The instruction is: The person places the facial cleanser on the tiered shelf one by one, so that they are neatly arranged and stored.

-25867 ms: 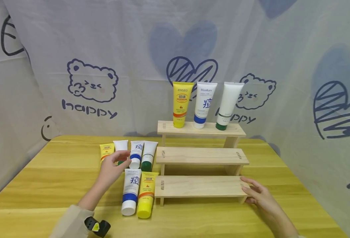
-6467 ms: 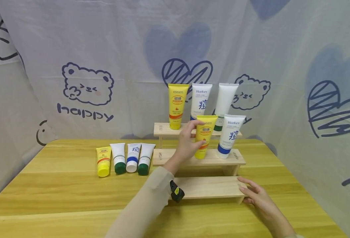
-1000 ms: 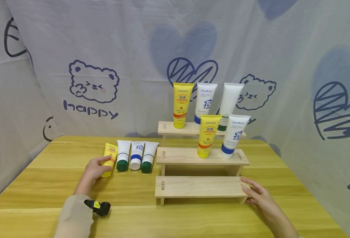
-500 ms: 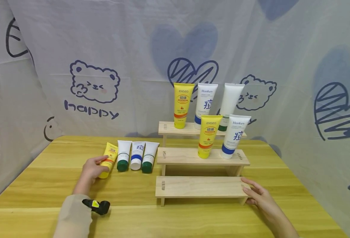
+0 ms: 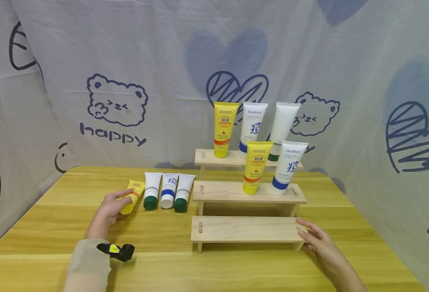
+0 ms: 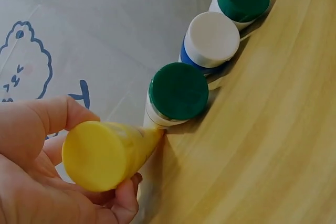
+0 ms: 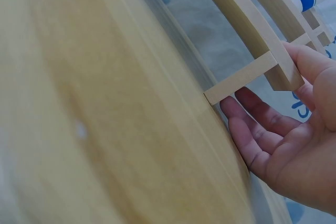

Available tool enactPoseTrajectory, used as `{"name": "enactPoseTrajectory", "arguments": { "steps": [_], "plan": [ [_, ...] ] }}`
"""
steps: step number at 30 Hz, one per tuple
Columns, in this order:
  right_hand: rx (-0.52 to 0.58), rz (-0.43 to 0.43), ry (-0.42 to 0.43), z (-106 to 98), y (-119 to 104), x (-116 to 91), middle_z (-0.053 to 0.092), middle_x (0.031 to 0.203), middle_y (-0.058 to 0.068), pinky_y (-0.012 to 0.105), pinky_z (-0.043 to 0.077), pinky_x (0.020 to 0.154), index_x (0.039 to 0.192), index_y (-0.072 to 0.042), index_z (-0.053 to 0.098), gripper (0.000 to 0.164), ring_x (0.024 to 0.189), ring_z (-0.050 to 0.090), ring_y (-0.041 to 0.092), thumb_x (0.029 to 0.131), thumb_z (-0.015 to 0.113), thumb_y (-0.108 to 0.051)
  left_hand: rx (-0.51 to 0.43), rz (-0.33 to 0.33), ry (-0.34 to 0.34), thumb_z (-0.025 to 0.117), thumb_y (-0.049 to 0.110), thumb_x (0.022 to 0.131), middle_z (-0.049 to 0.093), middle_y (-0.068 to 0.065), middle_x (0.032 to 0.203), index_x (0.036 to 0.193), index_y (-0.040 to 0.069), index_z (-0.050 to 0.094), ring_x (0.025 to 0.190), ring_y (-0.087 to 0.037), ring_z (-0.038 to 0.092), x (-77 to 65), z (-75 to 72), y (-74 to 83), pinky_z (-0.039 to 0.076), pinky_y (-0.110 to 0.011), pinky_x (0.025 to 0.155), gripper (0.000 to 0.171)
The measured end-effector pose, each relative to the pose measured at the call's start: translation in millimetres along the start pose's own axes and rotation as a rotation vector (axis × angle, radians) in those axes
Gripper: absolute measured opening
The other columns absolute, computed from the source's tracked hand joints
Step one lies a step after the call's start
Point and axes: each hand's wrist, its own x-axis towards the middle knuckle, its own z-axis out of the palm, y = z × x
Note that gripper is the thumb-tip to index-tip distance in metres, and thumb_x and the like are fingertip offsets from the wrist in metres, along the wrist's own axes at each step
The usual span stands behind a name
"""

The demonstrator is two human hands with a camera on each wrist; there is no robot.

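Observation:
At the left of the table, my left hand [image 5: 111, 207] grips a small yellow squeeze tube [image 6: 94, 156] round its cap end. The tube is tilted, its cap towards me and raised off the table in the left wrist view. Beside it lie three small white tubes: one green-capped [image 5: 150, 202], one with a blue band and white cap [image 5: 167, 198], another green-capped [image 5: 181, 202]. My right hand [image 5: 320, 242] holds the right end of the lowest step of a three-step wooden display stand [image 5: 243, 229]; in the right wrist view the thumb is on the board and fingers [image 7: 252, 129] curl by the leg.
On the top step stand a yellow tube [image 5: 223, 129], a white-and-blue tube [image 5: 252, 125] and a white tube with green cap [image 5: 282, 121]. The middle step bears a yellow tube [image 5: 256, 168] and a white-and-blue tube [image 5: 288, 168]. A printed curtain [image 5: 174, 81] hangs behind the table.
Two larger tubes have gone from the table to the middle step since the oldest frame. My left hand now tips the small yellow tube, its cap raised. The right hand stays put.

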Motion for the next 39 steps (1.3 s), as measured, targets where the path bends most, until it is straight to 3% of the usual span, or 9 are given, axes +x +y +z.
{"name": "enactPoseTrajectory", "arguments": {
  "steps": [4,8,14,21,26,29,35,39],
  "plan": [
    [-0.001,0.003,-0.003,-1,1,-1,0.051,0.111,0.015,0.030,0.050,0.067,0.120,-0.021,0.055,0.032,0.083,0.057,0.020,0.089,0.056,-0.017,-0.100,-0.016,-0.043,0.041,0.003,0.087,0.015,-0.033,0.136,0.139,-0.002,0.022,0.097,-0.027,0.040,1.4,0.1,-1.4,0.049,-0.030,0.070,0.056],
    [0.002,-0.002,0.004,-1,1,-1,0.051,0.110,0.014,0.030,0.050,0.066,0.118,-0.023,0.056,0.030,0.082,0.057,0.020,0.088,0.056,-0.016,-0.164,0.001,-0.037,0.040,0.000,0.086,0.014,-0.030,0.137,0.139,-0.002,0.021,0.099,-0.026,0.038,2.5,-0.3,-1.4,0.048,-0.025,0.070,0.057],
    [0.008,-0.005,0.003,-1,2,-2,0.053,0.106,0.011,0.029,0.049,0.065,0.120,-0.019,0.055,0.032,0.081,0.057,0.019,0.088,0.056,-0.016,-0.282,0.009,-0.030,0.041,-0.001,0.086,0.010,-0.024,0.143,0.140,0.002,0.020,0.101,-0.021,0.034,0.3,-1.4,6.9,0.042,-0.021,0.069,0.058],
    [0.010,0.000,0.008,0,0,0,0.051,0.110,0.017,0.031,0.050,0.067,0.128,-0.005,0.046,0.043,0.082,0.058,0.021,0.088,0.056,-0.015,-0.449,0.055,-0.103,0.048,-0.005,0.085,0.003,-0.015,0.146,0.140,0.016,0.025,0.101,-0.013,0.036,-4.8,0.8,20.4,0.041,-0.019,0.079,0.063],
    [0.020,0.009,0.003,0,1,2,0.048,0.113,0.018,0.031,0.050,0.068,0.127,-0.008,0.048,0.040,0.083,0.058,0.021,0.088,0.056,-0.015,-0.456,0.117,-0.165,0.054,-0.001,0.086,0.001,-0.014,0.147,0.143,0.022,0.019,0.105,-0.012,0.039,-9.1,6.2,29.3,0.027,-0.034,0.099,0.071],
    [0.020,0.013,0.003,0,1,2,0.049,0.112,0.017,0.030,0.049,0.067,0.125,-0.011,0.050,0.038,0.083,0.057,0.021,0.088,0.057,-0.015,-0.455,0.145,-0.191,0.056,0.000,0.085,0.006,-0.018,0.144,0.144,0.025,0.017,0.102,-0.011,0.046,-11.6,9.8,34.3,0.019,-0.042,0.102,0.075],
    [0.012,0.023,-0.008,-1,1,2,0.049,0.112,0.016,0.029,0.049,0.067,0.121,-0.020,0.054,0.033,0.083,0.056,0.020,0.088,0.057,-0.017,-0.493,0.236,-0.237,0.057,-0.011,0.080,0.012,-0.021,0.138,0.144,0.023,0.016,0.095,-0.014,0.057,-13.2,16.5,42.7,0.039,-0.028,0.091,0.084],
    [0.018,0.015,-0.011,-2,1,1,0.049,0.112,0.016,0.030,0.049,0.067,0.117,-0.025,0.056,0.030,0.083,0.056,0.020,0.088,0.057,-0.017,-0.421,0.301,-0.262,0.057,-0.014,0.078,0.010,-0.023,0.140,0.144,0.019,0.016,0.099,-0.014,0.052,-14.7,19.4,46.1,0.045,-0.025,0.083,0.084]
  ]
}}
